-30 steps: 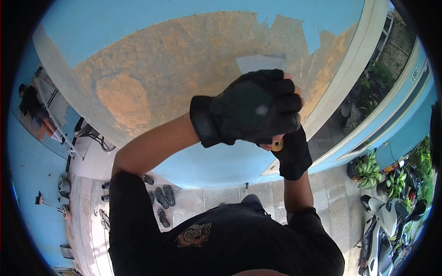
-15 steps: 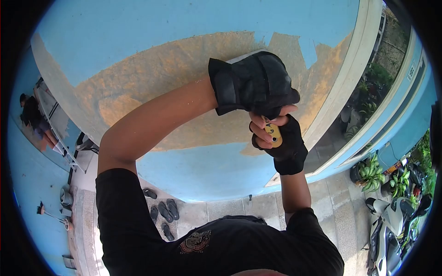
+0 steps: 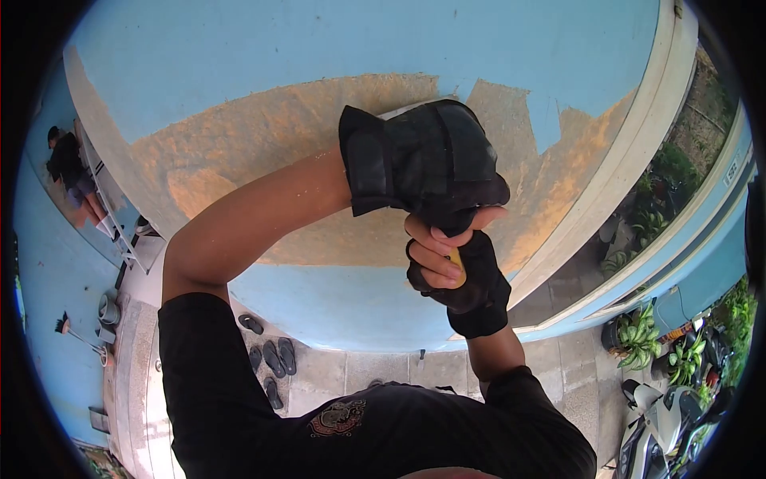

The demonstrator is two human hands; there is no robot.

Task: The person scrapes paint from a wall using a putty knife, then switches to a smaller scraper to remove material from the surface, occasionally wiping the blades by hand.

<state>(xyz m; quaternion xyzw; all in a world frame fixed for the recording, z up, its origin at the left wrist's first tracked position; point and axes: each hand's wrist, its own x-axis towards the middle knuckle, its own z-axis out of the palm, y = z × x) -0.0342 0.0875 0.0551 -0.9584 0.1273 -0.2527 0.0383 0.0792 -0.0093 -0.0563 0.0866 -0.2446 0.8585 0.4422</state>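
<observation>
- The left hand (image 3: 423,160) wears a black fingerless glove. It is raised against the wall (image 3: 239,64), above the right hand and touching it.
- The left fingers are curled shut over the upper part of the yellow-handled scraper (image 3: 456,260). The back of the glove hides the fingertips.
- The right hand (image 3: 451,275), also in a black fingerless glove, sits directly below the left hand.
- The bare right fingers (image 3: 435,257) are wrapped tightly around the scraper handle. Only a small strip of yellow shows between them.
- The scraper is held between both hands, centre right in the scene, with its upper end against the wall. A thin pale edge shows just above the left glove. The rest of the blade is covered.
- The wall is painted light blue. A wide bare patch (image 3: 263,152) of tan and orange surface runs across it behind the hands.
- A pale frame (image 3: 630,152) edges the wall on the right.
- Far below, a tiled floor (image 3: 351,367) carries several sandals (image 3: 275,359) on the left.
- Potted plants (image 3: 637,339) stand on the right, with a motorbike (image 3: 662,415) near them.
- Another person (image 3: 68,164) in dark clothing is at the far left, well apart from the hands.
</observation>
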